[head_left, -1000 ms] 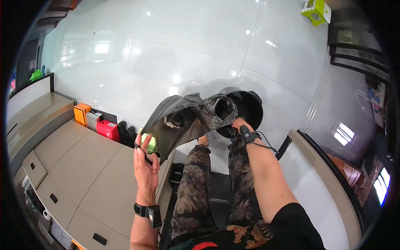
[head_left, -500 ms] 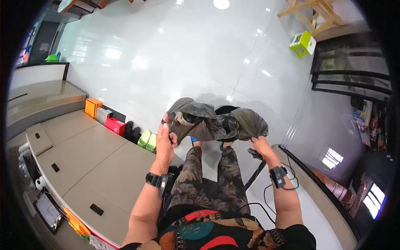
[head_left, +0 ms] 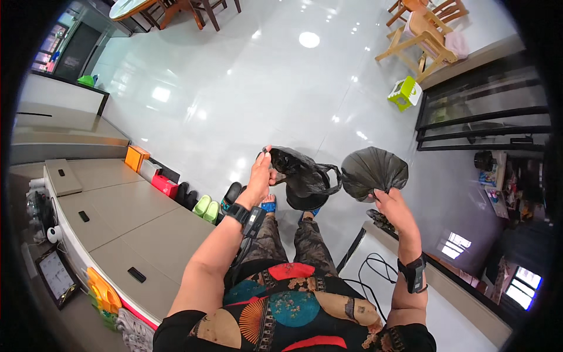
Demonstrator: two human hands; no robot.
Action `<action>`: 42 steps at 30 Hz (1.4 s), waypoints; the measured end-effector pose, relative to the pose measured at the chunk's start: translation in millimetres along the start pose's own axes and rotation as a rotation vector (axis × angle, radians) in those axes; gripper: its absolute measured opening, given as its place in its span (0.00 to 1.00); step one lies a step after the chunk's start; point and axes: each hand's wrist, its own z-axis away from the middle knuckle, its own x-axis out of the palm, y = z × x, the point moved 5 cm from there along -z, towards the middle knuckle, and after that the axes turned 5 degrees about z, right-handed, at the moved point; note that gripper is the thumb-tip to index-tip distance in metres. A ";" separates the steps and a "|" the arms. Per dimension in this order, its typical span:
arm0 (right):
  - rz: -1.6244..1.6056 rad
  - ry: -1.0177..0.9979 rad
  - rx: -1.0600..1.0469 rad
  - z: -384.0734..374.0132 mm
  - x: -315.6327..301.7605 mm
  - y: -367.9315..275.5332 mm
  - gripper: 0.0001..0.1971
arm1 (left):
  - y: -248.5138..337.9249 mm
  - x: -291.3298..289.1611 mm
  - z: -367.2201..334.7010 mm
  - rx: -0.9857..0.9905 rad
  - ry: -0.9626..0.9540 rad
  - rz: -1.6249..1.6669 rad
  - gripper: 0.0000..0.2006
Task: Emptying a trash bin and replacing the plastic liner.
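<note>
My left hand grips the edge of a black plastic bag that gapes beside my fingers, with a loop handle standing up on its right. Beneath that bag, just beyond my feet, is a dark round bin; how far the bag reaches into it I cannot make out. My right hand is closed round the gathered neck of a full, rounded dark plastic bag. The bunched top of this bag hangs below my fingers. The two bags are apart from each other.
A beige cabinet runs along my left, with green slippers, dark shoes and boxes beside it. On the right are a black-framed glass panel and a green-and-white stool. Black cables lie near my right arm.
The full bag has moved right, away from the other bag, in my right hand. My left hand has shifted right with its bag's edge. The bin now shows more.
</note>
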 end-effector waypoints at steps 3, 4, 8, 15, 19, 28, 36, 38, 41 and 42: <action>-0.242 -0.030 -0.011 18.6 1.1 -21.9 0.20 | 2.9 19.2 8.3 -0.055 -0.006 0.004 0.23; -0.333 -0.127 -0.008 21.9 7.6 -29.8 0.17 | 5.1 26.2 13.2 -0.059 -0.021 -0.003 0.25; -0.409 -0.371 -0.004 23.1 41.5 -59.8 0.16 | 20.0 59.5 30.6 -0.009 -0.076 -0.061 0.28; -0.345 -0.616 -0.061 -39.1 137.8 -61.1 0.14 | 26.9 96.6 73.0 -0.101 -0.254 -0.182 0.29; -0.382 -0.698 -0.149 -81.7 196.5 -7.6 0.05 | 18.0 128.8 113.3 -0.173 -0.465 -0.262 0.34; -0.134 -0.295 -0.375 -60.9 147.1 -35.0 0.26 | 64.4 81.1 115.7 -0.105 -0.326 -0.117 0.31; -0.334 0.220 0.304 -130.4 99.0 124.3 0.26 | 87.6 96.9 131.1 -0.061 -0.397 -0.037 0.31; -0.811 0.018 0.238 -133.7 109.4 105.9 0.22 | 95.1 89.2 132.6 -0.027 -0.380 0.012 0.31; -1.384 -0.191 0.078 -100.4 109.4 25.3 0.10 | 107.9 67.6 129.7 0.062 -0.275 -0.018 0.31; -1.286 -0.246 -0.043 -89.1 100.1 2.6 0.10 | 108.9 62.1 126.3 0.075 -0.268 -0.018 0.30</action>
